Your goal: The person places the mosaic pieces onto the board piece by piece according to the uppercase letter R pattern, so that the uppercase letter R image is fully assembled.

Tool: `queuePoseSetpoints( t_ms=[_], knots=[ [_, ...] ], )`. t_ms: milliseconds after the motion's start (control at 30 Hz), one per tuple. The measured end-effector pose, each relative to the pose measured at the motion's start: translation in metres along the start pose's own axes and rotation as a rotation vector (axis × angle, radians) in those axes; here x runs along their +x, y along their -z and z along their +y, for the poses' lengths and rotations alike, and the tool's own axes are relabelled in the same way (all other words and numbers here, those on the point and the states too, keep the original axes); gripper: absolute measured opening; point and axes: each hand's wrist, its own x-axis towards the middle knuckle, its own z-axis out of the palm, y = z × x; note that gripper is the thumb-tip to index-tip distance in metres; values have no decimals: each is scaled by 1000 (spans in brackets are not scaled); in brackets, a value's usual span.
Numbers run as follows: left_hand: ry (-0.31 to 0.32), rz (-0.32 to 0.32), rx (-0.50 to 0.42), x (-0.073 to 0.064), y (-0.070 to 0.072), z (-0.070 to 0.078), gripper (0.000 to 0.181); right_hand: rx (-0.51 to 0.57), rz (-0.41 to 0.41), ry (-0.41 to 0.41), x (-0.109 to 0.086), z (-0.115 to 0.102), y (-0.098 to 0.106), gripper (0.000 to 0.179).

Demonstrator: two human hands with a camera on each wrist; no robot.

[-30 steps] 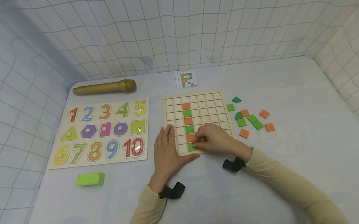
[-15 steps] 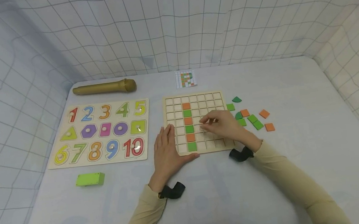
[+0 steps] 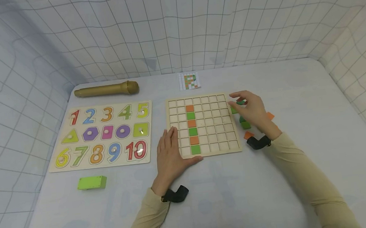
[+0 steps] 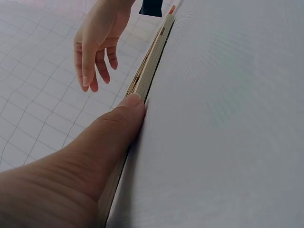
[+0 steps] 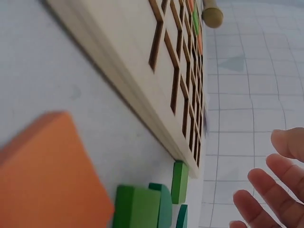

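Note:
A wooden grid board (image 3: 210, 130) lies flat, with a column of alternating orange tiles (image 3: 194, 140) and green tiles (image 3: 195, 149) in its cells. My left hand (image 3: 169, 155) rests on the board's near left corner, fingers straight, its thumb (image 4: 128, 109) along the front edge. Beyond the right edge, my right hand (image 3: 253, 109) hovers over loose pieces, fingers spread and nothing between them. Below it show a square green tile (image 3: 234, 110), a dark green rounded piece (image 5: 165, 204) and an orange tile (image 5: 57, 173). The hand and wrist hide other loose tiles.
A number-and-shape peg puzzle (image 3: 99, 138) lies to the left, with a gold toy microphone (image 3: 105, 90) behind it and a green block (image 3: 91, 182) in front. A small pattern card (image 3: 189, 81) sits behind the board. Grid-patterned cloth (image 3: 190, 26) rises around the table.
My right hand has left the green tile in the column's nearest cell and moved right and away, over the loose pieces, its fingers spreading. My left hand has stayed in place.

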Motion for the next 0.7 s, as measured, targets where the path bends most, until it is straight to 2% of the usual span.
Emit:
queuePoseSetpoints(
  t_ms=[333, 533, 700],
  knots=[
    [6, -6, 1, 0, -2, -2, 120, -65, -188, -110, -1, 10, 8, 31],
    [8, -7, -2, 1, -2, -2, 121, -147, -269, -97, 1, 16, 8, 31],
    [7, -5, -5, 1, -2, -2, 121, -233, -303, -68, 1, 17, 8, 27]
  ],
)
